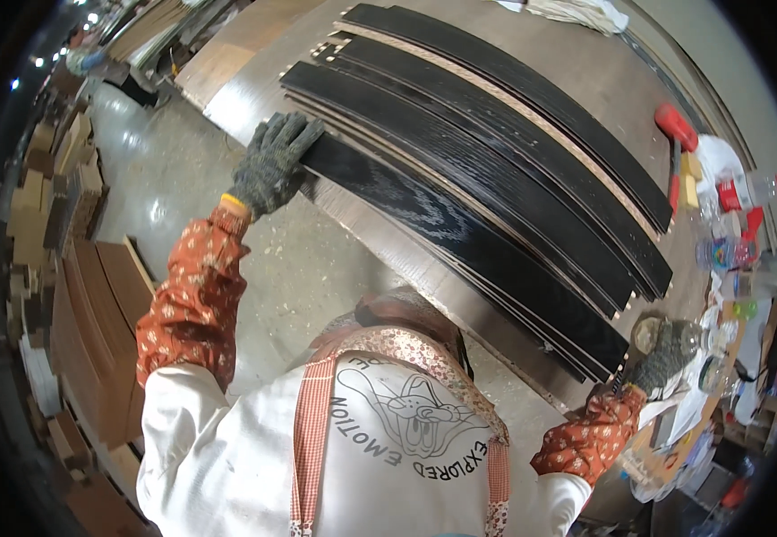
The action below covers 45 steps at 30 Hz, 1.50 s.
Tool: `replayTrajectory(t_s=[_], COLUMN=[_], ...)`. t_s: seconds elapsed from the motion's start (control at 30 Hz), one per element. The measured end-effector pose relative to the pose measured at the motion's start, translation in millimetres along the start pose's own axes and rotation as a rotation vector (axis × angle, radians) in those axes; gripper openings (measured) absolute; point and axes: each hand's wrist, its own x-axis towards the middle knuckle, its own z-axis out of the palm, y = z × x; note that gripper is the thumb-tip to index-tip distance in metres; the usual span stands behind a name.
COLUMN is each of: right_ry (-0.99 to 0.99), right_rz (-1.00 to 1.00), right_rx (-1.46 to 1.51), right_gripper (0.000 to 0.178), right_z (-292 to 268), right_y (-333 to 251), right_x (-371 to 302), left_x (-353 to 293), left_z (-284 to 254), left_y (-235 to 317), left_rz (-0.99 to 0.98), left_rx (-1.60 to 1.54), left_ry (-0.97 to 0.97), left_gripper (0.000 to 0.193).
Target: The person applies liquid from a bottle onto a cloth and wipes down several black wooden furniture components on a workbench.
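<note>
My left hand [274,159], in a dark grey knit glove, lies over the left end of the front black wood-grain plank [424,208], its fingers stretched out. This plank tops a stack along the table's near edge. Beyond it lie more stacks of long black planks [482,134], with pale edges showing between some layers. My right hand [661,360], gloved alike, is just past the right end of the front stack. Beside its fingers sits a round beige item [646,334]; whether the hand touches it cannot be made out. Its fingers are unclear.
A red-headed mallet [676,126], yellow blocks [690,179] and clear bottles [724,253] stand along the table's right side. Brown panels [106,331] and cardboard [75,170] are stacked on the left. Another person [106,72] stands at the far left.
</note>
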Motion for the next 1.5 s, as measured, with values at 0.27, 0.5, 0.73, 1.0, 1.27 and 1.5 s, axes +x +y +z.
replayTrajectory(t_s=[0.27,0.5,0.73,1.0,1.27,1.5], right_ry=[0.156,-0.015,-0.558,-0.689,-0.779,-0.829], right_rz=[0.279,0.427,0.519,0.431,0.567,0.57], right_rx=[0.444,0.889,1.017,0.625,0.651,0.493], right_gripper=[0.052,0.069,0.086,0.082,0.079,0.08], right_z=[-97.1,-103.8,-96.1,-103.3,-105.1,-112.0], right_y=[-53.4,-266.7,-445.5,-487.3,-488.7,-492.2], right_x=[-5.2,-85.4,-131.2,-110.7,-111.3,-99.6], left_x=[51.5,79.0,71.3,50.3,43.5,41.9], left_z=[10.7,1.8,4.8,7.4,19.8,24.8], left_y=[-61.1,-71.2,-60.7,-60.2,-59.5,-60.6], left_rz=[0.281,0.598,0.697,0.705,0.686,0.679], left_rx=[-0.059,-0.155,-0.327,-0.295,-0.227,-0.258], left_ry=[-0.21,-0.201,0.088,0.031,0.135,0.223], left_gripper=[0.084,0.078,0.072,0.083,0.079,0.08])
